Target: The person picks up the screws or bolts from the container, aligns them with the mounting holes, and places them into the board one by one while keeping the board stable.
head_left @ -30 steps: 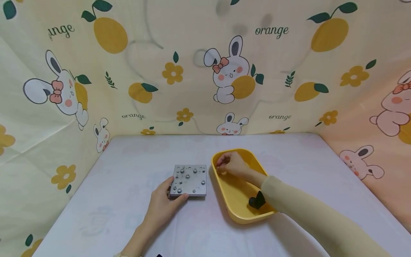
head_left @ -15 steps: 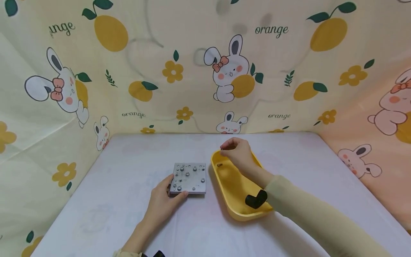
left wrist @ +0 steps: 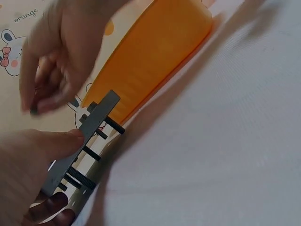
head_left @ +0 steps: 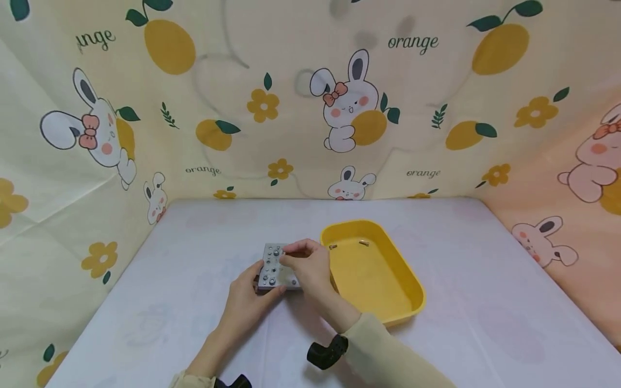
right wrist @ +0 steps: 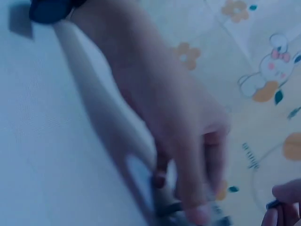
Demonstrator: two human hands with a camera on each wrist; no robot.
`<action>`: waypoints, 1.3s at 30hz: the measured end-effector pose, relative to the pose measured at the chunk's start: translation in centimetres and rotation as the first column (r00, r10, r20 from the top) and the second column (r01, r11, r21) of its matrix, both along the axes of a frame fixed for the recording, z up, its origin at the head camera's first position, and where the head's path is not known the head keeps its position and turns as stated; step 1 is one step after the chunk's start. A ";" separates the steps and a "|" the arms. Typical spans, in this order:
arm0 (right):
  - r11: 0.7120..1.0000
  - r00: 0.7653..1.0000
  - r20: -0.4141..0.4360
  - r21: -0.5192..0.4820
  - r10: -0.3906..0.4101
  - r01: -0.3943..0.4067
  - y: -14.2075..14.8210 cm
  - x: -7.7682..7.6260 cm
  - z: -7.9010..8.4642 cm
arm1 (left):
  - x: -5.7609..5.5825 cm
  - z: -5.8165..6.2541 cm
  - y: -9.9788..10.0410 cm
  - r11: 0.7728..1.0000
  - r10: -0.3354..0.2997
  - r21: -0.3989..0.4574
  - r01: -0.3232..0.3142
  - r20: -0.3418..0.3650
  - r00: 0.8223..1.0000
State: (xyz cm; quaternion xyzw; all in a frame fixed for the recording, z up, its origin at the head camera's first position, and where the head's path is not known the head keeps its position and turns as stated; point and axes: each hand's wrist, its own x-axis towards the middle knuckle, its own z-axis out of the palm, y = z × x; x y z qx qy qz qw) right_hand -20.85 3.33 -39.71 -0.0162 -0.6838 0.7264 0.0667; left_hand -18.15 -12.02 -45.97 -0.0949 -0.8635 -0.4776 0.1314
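A grey metal plate [head_left: 280, 276] studded with several screws is held at its left edge by my left hand [head_left: 245, 302]. In the left wrist view the thumb lies along the plate [left wrist: 101, 113], and screw shanks [left wrist: 80, 179] stick out of its underside. My right hand [head_left: 312, 269] hovers over the plate's right half, hiding part of it. Its thumb and fingertips pinch a small dark screw [right wrist: 272, 204], seen at the lower right of the right wrist view. The left wrist view shows the right hand blurred, apart from the plate.
Just right of the plate stands a yellow tray [head_left: 373, 291]. Two loose screws [head_left: 364, 243] lie near its far end. A patterned cloth [head_left: 291, 134] rises behind the white table [head_left: 160, 285]. Black wrist cameras [head_left: 327, 353] sit on both wrists.
My right hand has risen out of the yellow tray and moved left to the plate, uncovering the two screws in the tray. The left hand and plate stay nearly where they were.
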 end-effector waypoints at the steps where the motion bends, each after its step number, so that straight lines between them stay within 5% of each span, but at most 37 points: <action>1: 1.000 1.000 -0.002 0.002 0.007 -0.007 -0.5 -0.1 -0.6 | 0.0 -0.1 -0.1 1.000 0.001 0.001 -0.001 -0.004 1.000; 7: 0.999 0.999 -0.030 0.036 0.017 -0.016 -1.5 -0.8 -2.7 | -0.1 -0.3 -0.4 1.000 -0.010 -0.008 0.009 -0.016 1.000; 17: 0.968 0.984 -0.141 0.240 0.108 -0.071 -1.1 -1.3 -3.4 | -0.4 -0.2 -0.2 0.999 -0.017 -0.029 0.015 -0.045 0.999; 39: 0.950 0.989 -0.127 0.310 0.071 -0.028 -1.9 -1.5 -3.9 | -0.4 -0.3 -0.4 1.000 -0.017 -0.022 0.016 -0.062 0.998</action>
